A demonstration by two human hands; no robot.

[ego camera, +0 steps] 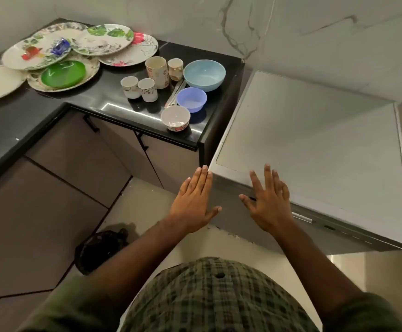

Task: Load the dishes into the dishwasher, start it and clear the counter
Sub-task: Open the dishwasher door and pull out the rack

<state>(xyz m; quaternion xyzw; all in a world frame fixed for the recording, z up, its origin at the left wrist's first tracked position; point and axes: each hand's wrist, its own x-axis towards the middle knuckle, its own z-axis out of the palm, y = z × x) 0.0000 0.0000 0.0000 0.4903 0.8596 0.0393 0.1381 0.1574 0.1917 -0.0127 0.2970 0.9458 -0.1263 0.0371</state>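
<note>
The white dishwasher [315, 144] stands shut to the right of the black counter [113, 104]. Floral plates [104, 39] and a green plate [63, 74] lie on the counter's far left. Several floral cups [156, 68] stand mid-counter beside a light blue bowl [204, 74], a purple bowl [191, 99], a white floral bowl [175, 117] and some cutlery [174, 93]. My left hand [195, 202] hovers flat and open in front of the dishwasher's left front corner. My right hand [267, 202] is spread open over the dishwasher's front top edge. Neither holds anything.
Grey cabinet doors [80, 159] with black handles run under the counter. A dark round object [101, 248] sits on the tiled floor by my left forearm. A marble wall [243, 25] backs the counter and dishwasher.
</note>
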